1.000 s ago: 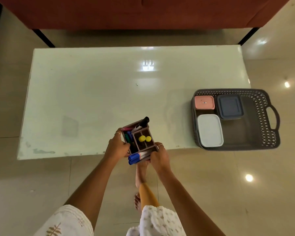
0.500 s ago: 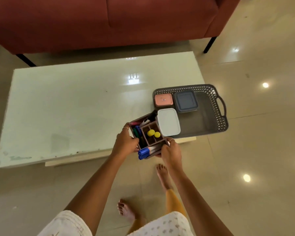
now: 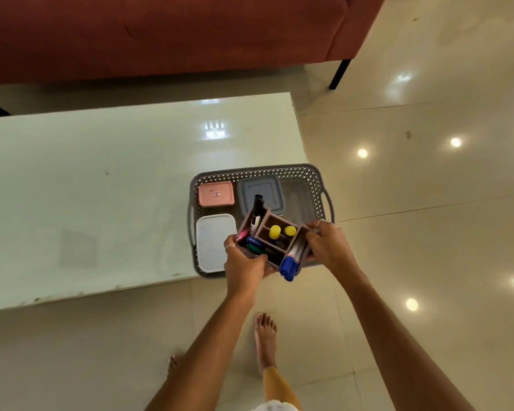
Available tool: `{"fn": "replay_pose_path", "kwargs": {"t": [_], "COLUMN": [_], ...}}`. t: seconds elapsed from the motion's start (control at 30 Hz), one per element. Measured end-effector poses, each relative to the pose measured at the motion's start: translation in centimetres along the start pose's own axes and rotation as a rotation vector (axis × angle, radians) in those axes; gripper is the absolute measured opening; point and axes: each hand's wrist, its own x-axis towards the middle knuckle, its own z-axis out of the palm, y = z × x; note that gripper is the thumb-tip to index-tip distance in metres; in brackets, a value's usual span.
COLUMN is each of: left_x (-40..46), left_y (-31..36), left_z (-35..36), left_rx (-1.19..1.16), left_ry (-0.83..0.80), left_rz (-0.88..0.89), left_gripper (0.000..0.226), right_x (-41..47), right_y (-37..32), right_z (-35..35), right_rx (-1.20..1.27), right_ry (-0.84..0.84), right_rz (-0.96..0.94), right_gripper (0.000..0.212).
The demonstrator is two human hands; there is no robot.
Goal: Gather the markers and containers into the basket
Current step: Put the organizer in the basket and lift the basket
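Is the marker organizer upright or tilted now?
Tilted. The marker organizer leans in the left hand and right hand; the blue markers stick out sideways.

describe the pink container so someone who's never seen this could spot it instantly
Find the grey perforated plastic basket at the right end of the pale glossy table. The small pink lidded container lies in its far-left corner, beside the grey-blue square lidded container and behind the white rectangular lidded container. It is the smallest of the three, the only pink one, with a little label on top.
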Motion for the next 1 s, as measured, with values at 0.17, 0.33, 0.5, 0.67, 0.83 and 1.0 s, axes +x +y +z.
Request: {"fn": "replay_pose_path", "kwargs": {"t": [0.17,0.33,0.5,0.67,0.83,1.0], "left_x": [0.5,1.5,2.2,2.9,3.0,2.7], "left_y": [-0.1,0.1,-0.7,-1.4,-2.1,-2.6], "left_z": [3.2,4.3,4.8,4.9,5.3,5.2], "left_rx": [-0.25,-0.391,-0.362,-0.303,-0.279,-0.2], "left_ry": [0.058,0.076,0.084,0.09,0.097,0.097], "left_rz": [-0.141,-0.202,-0.267,-0.281,-0.298,-0.342], "left_gripper": [0.057,0.055,0.049,0.049,0.053,0.048], "right_x": [4.8,7.8,9.2,9.8,9.7,9.4], "right_y": [0.2,-0.8,-0.2,0.7,1.5,2.2], "right_z": [-1.1,-1.3,-0.5,-0.4,-0.3,-0.3], "right_rx": [-0.101,-0.169,-0.225,-0.221,-0.233,-0.225], "right_ry": [-0.114,-0.243,-0.316,-0.326,-0.324,-0.321], "right_rz": [-0.055,-0.082,-0.117,-0.153,-0.183,-0.216], "right_gripper": [0.022,0.027,0.03,0.03,0.029,0.03]}}
